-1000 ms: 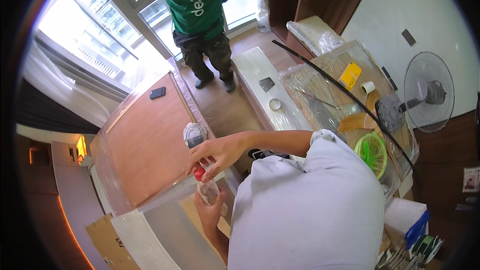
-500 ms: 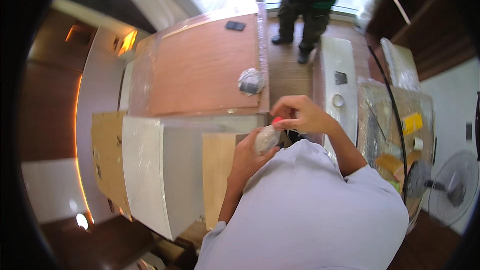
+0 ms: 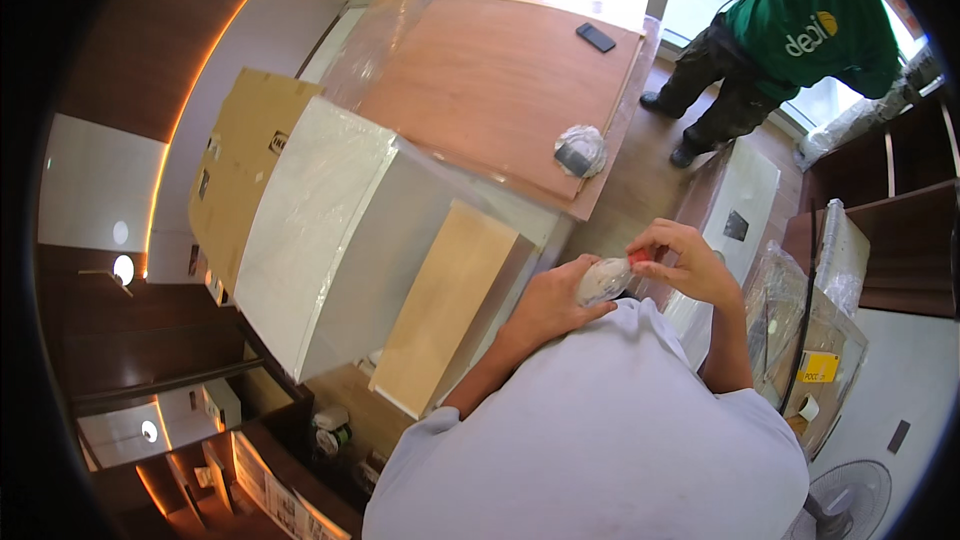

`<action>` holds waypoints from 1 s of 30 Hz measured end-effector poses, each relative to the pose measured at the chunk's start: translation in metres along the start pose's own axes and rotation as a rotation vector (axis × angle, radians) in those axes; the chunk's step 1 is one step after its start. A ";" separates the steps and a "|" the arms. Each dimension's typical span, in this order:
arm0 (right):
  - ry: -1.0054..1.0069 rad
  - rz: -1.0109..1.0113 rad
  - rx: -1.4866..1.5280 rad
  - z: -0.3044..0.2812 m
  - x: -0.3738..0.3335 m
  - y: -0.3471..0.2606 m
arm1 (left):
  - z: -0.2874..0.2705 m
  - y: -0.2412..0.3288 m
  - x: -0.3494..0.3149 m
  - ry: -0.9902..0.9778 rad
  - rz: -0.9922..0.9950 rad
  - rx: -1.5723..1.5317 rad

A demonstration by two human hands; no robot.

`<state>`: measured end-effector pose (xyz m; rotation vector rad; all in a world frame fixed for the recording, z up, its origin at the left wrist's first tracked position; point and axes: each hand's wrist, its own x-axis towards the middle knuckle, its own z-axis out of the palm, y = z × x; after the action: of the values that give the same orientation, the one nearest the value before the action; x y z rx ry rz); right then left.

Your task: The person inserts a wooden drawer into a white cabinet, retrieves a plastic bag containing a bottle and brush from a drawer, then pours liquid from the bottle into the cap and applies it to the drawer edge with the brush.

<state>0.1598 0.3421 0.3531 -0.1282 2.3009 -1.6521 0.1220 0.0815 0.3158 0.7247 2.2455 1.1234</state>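
My left hand is wrapped round a small whitish bottle, held tilted just in front of my light grey shirt. At the bottle's upper right end is a red cap. The fingers of my right hand pinch that cap, with the thumb below it and the index finger above. Whether the cap is still seated on the neck is hidden by my fingers.
To the left stand a plastic-wrapped white cabinet, a pale wood drawer and cardboard. A phone and a round white bundle lie on a reddish wooden panel. A person in green stands far right, a fan lower right.
The view has turned, so the furniture appears tilted and shifted. Both hands still hold the bottle and its red cap. The person in green now appears farther right.
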 end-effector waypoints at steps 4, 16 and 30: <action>-0.021 -0.289 -0.077 -0.015 -0.005 -0.006 | 0.001 0.001 0.008 -0.093 0.047 -0.055; 0.130 -0.577 0.026 -0.022 -0.041 -0.053 | -0.038 -0.030 0.018 -0.566 0.140 -0.682; 0.859 -0.666 -0.100 0.056 -0.004 0.002 | -0.021 -0.001 0.043 -0.382 0.330 -0.956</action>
<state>0.1805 0.2926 0.3358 -0.2736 3.2313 -2.2112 0.0769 0.0973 0.3167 0.7889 1.0798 1.8087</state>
